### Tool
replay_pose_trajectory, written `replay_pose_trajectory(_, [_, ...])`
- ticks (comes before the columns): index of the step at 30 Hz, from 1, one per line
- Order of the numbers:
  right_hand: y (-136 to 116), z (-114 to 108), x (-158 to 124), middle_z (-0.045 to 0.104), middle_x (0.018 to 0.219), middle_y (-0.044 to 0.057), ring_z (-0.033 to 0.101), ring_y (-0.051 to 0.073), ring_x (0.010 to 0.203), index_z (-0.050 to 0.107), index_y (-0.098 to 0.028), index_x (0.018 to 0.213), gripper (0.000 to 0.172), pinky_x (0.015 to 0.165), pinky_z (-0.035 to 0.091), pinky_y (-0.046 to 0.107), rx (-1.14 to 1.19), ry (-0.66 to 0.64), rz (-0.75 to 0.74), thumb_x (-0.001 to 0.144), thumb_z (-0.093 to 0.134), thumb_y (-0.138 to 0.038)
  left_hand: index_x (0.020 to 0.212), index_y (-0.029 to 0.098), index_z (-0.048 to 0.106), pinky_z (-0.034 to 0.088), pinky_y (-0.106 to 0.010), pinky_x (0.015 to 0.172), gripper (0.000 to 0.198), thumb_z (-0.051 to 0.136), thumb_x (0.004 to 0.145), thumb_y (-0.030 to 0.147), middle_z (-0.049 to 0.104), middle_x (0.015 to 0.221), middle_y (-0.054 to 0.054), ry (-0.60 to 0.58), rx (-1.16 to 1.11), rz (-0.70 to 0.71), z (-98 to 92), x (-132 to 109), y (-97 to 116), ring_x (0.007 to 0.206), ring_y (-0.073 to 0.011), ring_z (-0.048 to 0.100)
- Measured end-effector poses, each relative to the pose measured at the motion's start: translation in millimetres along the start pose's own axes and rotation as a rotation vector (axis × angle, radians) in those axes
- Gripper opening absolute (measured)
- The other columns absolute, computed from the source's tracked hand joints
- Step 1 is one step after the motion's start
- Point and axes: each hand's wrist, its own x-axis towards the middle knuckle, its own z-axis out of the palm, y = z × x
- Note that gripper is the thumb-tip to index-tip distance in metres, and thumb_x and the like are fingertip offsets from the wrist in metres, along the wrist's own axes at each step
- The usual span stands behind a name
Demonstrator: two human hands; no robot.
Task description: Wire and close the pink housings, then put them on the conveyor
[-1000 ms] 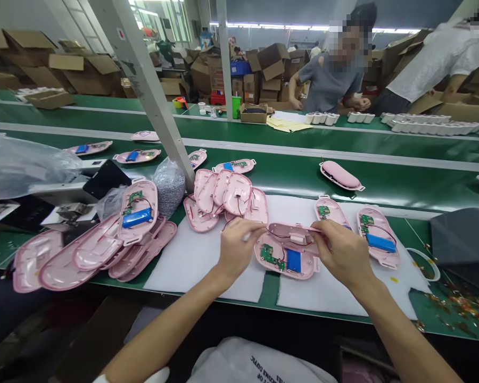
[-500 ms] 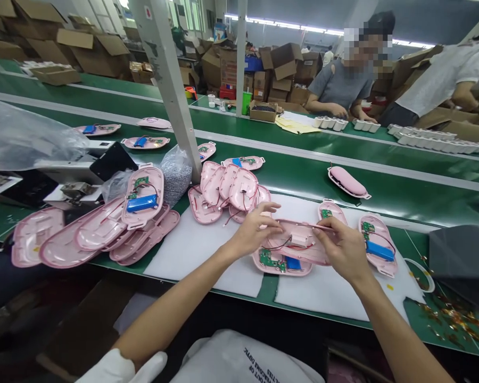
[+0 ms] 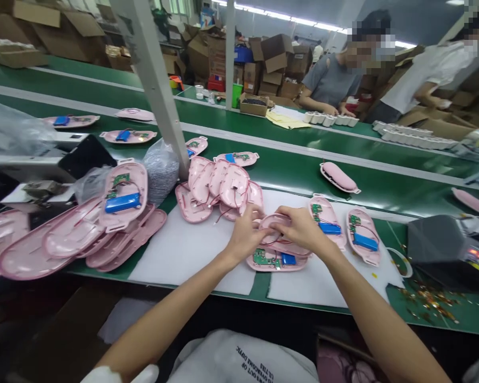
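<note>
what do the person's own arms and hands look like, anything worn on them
Both arms are bare from the bottom of the picture to the fingertips: no gloves, watch, rings or wrist strap on the left hand or the right hand. A white garment with dark printed lettering shows at the chest, between the arms.

Pink is seen on the shell halves [image 3: 219, 186]; blue on the battery [image 3: 122, 202], green on the circuit board [image 3: 263, 259] and tabletop [image 3: 287, 170], white on the foam sheet [image 3: 183, 250].
</note>
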Motion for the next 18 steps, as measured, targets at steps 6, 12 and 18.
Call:
replay_pose_trajectory(6, [4.4, -1.5, 12.7, 0.070, 0.082, 0.005, 0.064, 0.019, 0.076, 0.065, -0.018, 0.091, 0.015, 0.067, 0.038, 0.025, -0.042, 0.041, -0.043, 0.087, 0.062, -0.032, 0.109, 0.017, 0.055, 0.048, -0.022, 0.058, 0.044, 0.067, 0.081, 0.049, 0.060, 0.084, -0.002, -0.075, 0.228, -0.018, -11.0, 8.9, -3.7, 0.073, -0.0172, 0.060])
replay_pose_trajectory(12, [4.1, 11.3, 31.7, 0.070, 0.083, 0.009, 0.065, 0.025, 0.078, 0.065, -0.017, 0.094, 0.026, 0.064, 0.041, 0.029, -0.185, 0.078, -0.017, 0.090, 0.054, -0.040, 0.091, 0.018, 0.058, 0.047, -0.024, 0.055, 0.050, 0.078, 0.067, 0.058, 0.053, 0.062, 0.003, -0.140, 0.246, -0.150, -14.1, 27.4, 0.5, 0.065, -0.0193, 0.056])
replay_pose_trajectory(18, [31.6, -34.2, -30.5, 0.069, 0.098, 0.006, 0.064, 0.023, 0.092, 0.062, -0.022, 0.117, 0.035, 0.080, 0.049, 0.034, -0.066, 0.423, -0.032, 0.090, 0.051, -0.041, 0.093, 0.033, 0.059, 0.048, -0.027, 0.055, 0.044, 0.077, 0.064, 0.061, 0.061, 0.061, 0.012, -0.036, 0.279, -0.299, -5.6, 20.8, 17.7, 0.066, -0.0196, 0.057])
